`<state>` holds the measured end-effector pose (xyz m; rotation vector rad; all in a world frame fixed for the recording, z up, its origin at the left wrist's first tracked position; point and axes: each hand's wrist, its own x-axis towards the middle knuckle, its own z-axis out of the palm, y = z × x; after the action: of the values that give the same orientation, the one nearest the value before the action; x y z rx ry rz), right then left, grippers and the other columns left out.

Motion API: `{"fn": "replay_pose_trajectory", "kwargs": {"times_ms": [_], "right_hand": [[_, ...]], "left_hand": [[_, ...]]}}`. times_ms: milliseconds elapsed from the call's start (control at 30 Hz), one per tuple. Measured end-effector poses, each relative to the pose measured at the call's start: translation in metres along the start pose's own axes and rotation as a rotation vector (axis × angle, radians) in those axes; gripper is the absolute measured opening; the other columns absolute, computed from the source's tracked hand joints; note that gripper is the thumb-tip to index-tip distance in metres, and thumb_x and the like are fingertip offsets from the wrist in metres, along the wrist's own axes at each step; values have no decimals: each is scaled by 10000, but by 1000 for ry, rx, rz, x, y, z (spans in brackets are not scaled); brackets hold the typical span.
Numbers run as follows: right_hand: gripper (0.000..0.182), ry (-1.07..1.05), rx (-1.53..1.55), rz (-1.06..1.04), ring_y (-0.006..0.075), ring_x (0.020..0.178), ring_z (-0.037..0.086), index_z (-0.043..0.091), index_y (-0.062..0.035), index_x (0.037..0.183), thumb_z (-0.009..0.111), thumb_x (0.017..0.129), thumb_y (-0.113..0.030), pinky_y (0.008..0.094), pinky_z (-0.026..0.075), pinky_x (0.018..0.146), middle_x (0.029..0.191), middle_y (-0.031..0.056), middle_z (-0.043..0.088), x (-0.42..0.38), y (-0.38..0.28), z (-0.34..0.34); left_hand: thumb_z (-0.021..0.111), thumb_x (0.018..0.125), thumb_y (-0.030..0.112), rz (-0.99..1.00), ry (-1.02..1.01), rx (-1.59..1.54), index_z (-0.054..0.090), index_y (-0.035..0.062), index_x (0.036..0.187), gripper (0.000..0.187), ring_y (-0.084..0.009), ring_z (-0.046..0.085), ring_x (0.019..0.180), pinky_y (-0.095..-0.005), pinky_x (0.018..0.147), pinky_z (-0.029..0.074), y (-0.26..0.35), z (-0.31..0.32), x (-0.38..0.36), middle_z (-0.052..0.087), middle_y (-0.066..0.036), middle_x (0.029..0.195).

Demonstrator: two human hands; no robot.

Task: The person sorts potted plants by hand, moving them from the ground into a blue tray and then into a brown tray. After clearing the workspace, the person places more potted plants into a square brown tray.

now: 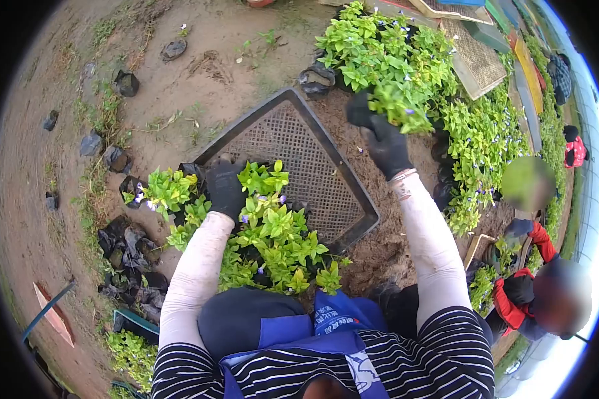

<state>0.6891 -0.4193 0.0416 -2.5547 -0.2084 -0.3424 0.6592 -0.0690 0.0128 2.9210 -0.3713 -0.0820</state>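
Observation:
My right hand [387, 145], in a dark glove, grips a potted seedling [398, 110] with a black plastic pot, bright green leaves and a small purple flower. It is lifted beside the right edge of a black mesh tray [326, 143] and looks slightly blurred. At the tray's left corner, my gloved left hand [226, 187] reaches down among the plants with its fingers curled; what they hold is hidden. Several flowering seedlings [273, 229] stand in the near part of the tray, while its far part shows bare mesh.
A dense bed of potted seedlings [476, 143] runs along the right. Crumpled black pots [130, 246] litter the muddy ground on the left. A light mesh tray [476, 63] leans on plants at the upper right. A person in red sleeves [506, 302] works at the lower right.

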Motion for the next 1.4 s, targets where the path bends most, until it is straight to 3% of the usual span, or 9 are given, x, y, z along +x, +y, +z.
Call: {"fn": "replay_pose_trajectory", "kwargs": {"times_ms": [200, 267, 367, 533, 667, 800, 933, 1033, 1400], "right_hand": [[242, -739, -128, -508, 225, 926, 626, 686, -227, 984, 621, 763, -301, 428, 342, 996, 931, 67, 668, 35, -176, 166], [244, -789, -110, -350, 253, 976, 615, 684, -193, 984, 610, 785, -315, 403, 445, 889, 982, 97, 663, 36, -182, 173], [273, -697, 345, -237, 295, 991, 597, 655, -144, 1022, 574, 784, -251, 397, 461, 875, 1022, 110, 648, 32, -137, 102], [250, -551, -64, 90, 303, 858, 634, 647, -109, 992, 571, 796, -245, 384, 501, 763, 913, 134, 661, -13, 17, -125], [269, -376, -237, 468, 287, 876, 641, 662, -74, 999, 573, 808, -241, 356, 503, 788, 943, 141, 669, -125, 82, -248], [333, -326, 408, 1075, 123, 771, 588, 639, -12, 1088, 613, 811, -194, 269, 491, 728, 905, 78, 663, -236, 90, -216], [689, 151, 14, 617, 331, 1048, 601, 356, -56, 1372, 645, 784, -268, 406, 473, 854, 1141, 188, 615, -286, 155, -113], [727, 195, -81, 1004, 360, 1000, 606, 315, -151, 1398, 654, 767, -273, 419, 475, 844, 1088, 206, 624, -259, 170, -101], [154, 153, 58, 980, 312, 618, 600, 586, -57, 657, 636, 663, -203, 390, 481, 610, 636, 156, 601, -251, 210, -113]], "left_hand": [[679, 646, 125, 15, 77, -266, 561, 39, 1115, 491, -347, 576, 869, -431, 737, 452, -5, -7, -30, 587, -169, 942], [670, 651, 100, -115, 101, -534, 554, 16, 1108, 479, -373, 572, 866, -446, 744, 451, -23, 9, -42, 587, -184, 923], [704, 643, 98, -116, 57, -517, 551, -19, 1015, 419, -384, 579, 851, -444, 754, 458, -26, 14, -45, 591, -225, 912], [643, 773, 161, 21, -149, -465, 543, 26, 1107, 373, -360, 598, 889, -426, 789, 473, -49, 12, -26, 615, -210, 958], [629, 807, 194, 351, 184, -481, 570, 59, 1133, 358, -330, 566, 988, -413, 865, 439, 45, -93, 17, 612, -179, 1005], [644, 791, 217, 590, -62, -489, 600, 73, 1102, 345, -321, 573, 987, -405, 871, 442, 143, -107, 36, 621, -161, 1023], [610, 795, 335, 591, -434, -212, 643, 93, 1056, 358, -294, 609, 972, -400, 874, 462, 203, -23, 18, 651, -145, 997], [603, 769, 391, 443, -557, -278, 673, 130, 968, 335, -293, 632, 924, -401, 816, 492, 226, 34, -43, 665, -123, 963], [534, 856, 345, 260, -775, -429, 550, 24, 1181, 457, -374, 591, 994, -419, 870, 457, 224, 49, -68, 619, -223, 1062]]}}
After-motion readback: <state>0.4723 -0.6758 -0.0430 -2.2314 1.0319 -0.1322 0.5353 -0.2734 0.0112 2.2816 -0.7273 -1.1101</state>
